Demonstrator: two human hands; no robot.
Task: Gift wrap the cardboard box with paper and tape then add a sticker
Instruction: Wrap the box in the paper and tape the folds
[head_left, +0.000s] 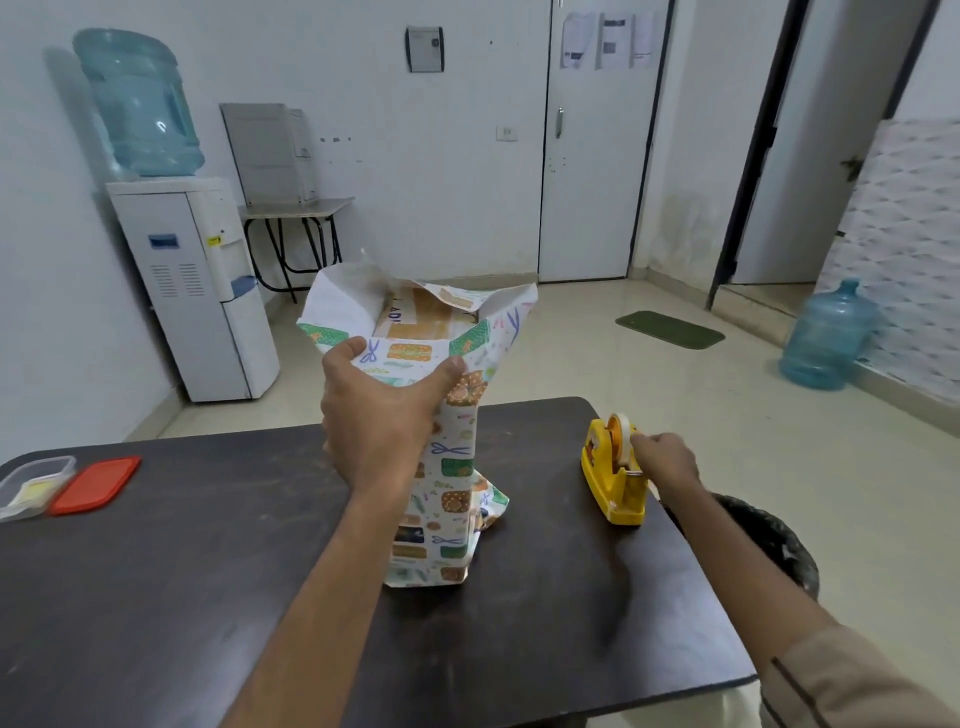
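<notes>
The cardboard box (415, 317) stands upright on the dark table (208, 561), wrapped in patterned gift paper (449, 499). Its brown top shows inside the unfolded paper flaps. My left hand (379, 415) grips the wrapped box near its top, pressing the paper against it. My right hand (665, 460) pinches the tape end at the roll on the yellow tape dispenser (610, 478), which sits to the right of the box. No sticker can be made out.
At the table's left edge sit a clear plastic container (31, 486) and its red lid (96, 486). A dark waste bin (769, 540) stands just off the table's right side. A water dispenser (197, 280) and a spare water bottle (826, 338) stand beyond.
</notes>
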